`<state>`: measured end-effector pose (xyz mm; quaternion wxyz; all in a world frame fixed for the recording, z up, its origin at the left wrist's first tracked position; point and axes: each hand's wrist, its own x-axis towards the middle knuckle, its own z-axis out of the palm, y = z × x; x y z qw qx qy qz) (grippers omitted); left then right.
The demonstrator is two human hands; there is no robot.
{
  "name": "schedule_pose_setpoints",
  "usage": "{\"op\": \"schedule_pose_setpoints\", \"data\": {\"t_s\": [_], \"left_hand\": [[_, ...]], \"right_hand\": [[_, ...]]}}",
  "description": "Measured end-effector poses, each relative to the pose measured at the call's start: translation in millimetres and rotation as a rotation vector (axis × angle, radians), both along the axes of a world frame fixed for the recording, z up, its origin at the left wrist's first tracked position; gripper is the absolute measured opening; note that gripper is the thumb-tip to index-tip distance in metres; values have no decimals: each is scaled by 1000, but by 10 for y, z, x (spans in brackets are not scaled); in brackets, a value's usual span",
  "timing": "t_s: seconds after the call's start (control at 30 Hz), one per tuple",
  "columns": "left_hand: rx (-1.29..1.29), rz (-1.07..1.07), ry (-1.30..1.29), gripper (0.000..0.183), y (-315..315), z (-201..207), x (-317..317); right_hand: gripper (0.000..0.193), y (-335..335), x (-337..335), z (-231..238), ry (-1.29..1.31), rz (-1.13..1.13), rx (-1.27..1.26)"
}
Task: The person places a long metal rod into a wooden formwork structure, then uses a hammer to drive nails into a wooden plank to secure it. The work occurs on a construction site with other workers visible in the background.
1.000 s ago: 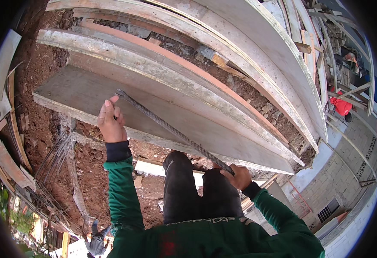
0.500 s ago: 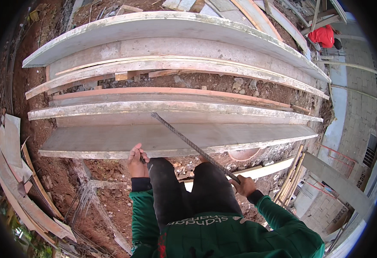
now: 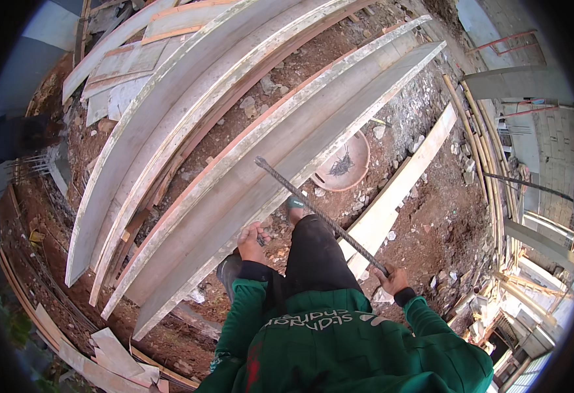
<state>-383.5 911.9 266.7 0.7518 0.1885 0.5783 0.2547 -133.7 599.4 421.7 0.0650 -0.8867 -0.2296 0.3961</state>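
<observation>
as the right hand [image 3: 393, 280] grips rebar [image 3: 323, 216], the left hand [image 3: 250, 242] clasps a dark object [image 3: 261, 241].

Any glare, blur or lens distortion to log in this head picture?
Head view: fisheye distortion bows the long boards, and the corners go black; light looks soft, without hard shadows; the lower right edge is washed out, the left rim dim and soft; the ribbed rod and right hand look reasonably sharp.

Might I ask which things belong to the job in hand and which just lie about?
In use:
- ribbed grey steel rod, in the right hand
- small dark item, mostly hidden, in the left hand

Apparently lying about:
- long pale wooden plank
- flat whitish boards
</observation>
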Motion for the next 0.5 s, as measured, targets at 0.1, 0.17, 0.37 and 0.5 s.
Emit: {"op": "schedule_pose_setpoints", "data": {"t_s": [0.1, 0.17, 0.37, 0.5], "left_hand": [[-67, -218, -19, 20, -443, -67, 823], [-90, -304, -124, 27, -588, -53, 1207], [-303, -494, 44, 53, -675, -172, 1905], [-304, -553, 140, 58, -625, -352, 1380]], "right_hand": [[49, -590, -216, -5, -55, -312, -65], [50, -859, -313, -215, -105, -408, -11], [55, -1294, -665, -650, -194, -759, 2], [61, -1549, -805, -844, -199, -767, -154]]}}
